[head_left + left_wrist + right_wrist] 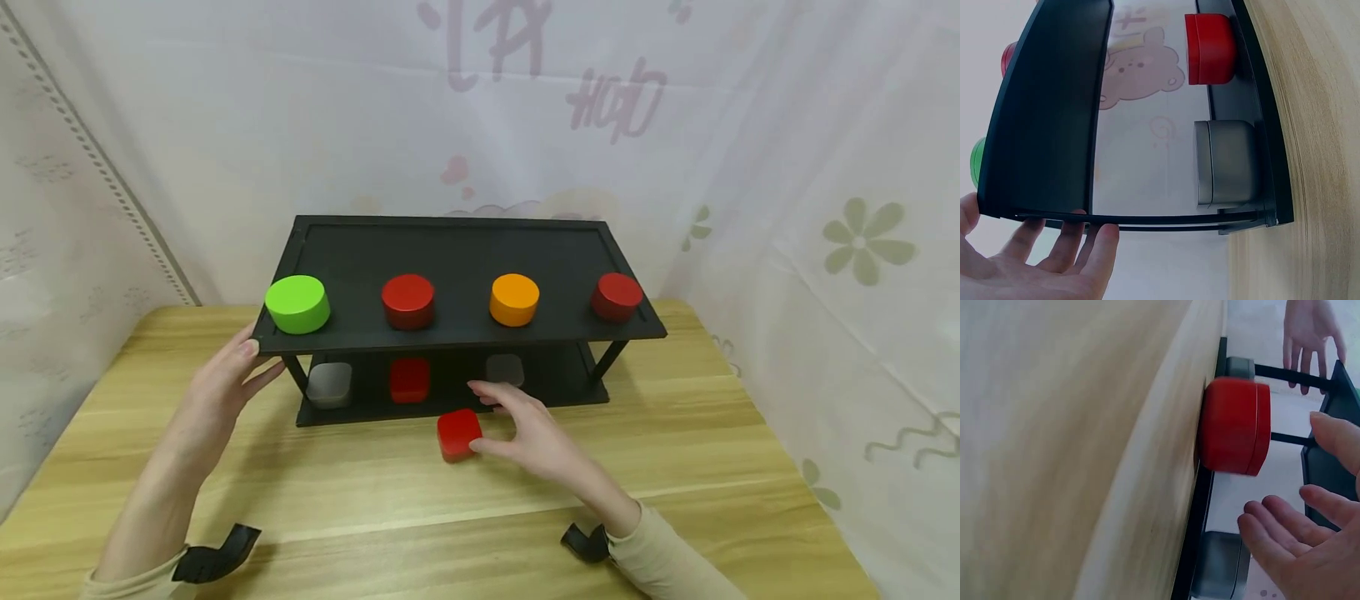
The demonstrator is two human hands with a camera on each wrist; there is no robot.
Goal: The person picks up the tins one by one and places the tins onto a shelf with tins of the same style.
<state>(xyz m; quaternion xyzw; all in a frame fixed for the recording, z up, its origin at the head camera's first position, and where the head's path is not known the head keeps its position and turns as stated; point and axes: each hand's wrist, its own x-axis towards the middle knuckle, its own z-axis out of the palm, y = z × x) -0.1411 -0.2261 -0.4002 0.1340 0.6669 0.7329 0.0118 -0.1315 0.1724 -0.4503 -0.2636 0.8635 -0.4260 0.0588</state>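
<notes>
A black two-tier rack (450,250) stands on the wooden table. My left hand (217,392) grips the left end of its upper shelf, thumb at the front corner and fingers against the underside. In front of the lower shelf is a square red tin with rounded corners (459,437). Beside it, to the right, my right hand (534,433) has its fingers spread, the thumb close to the tin. The right wrist view shows a gap between that hand and the red tin (1232,425). On the lower shelf are a grey tin (330,386), another red tin (409,381) and a second grey tin (505,369), partly hidden.
Along the upper shelf's front stand round tins: green (297,305), red (408,302), orange (514,300) and dark red (617,297). A printed white cloth (337,125) hangs behind and at both sides. Black straps (217,557) are at the wrists.
</notes>
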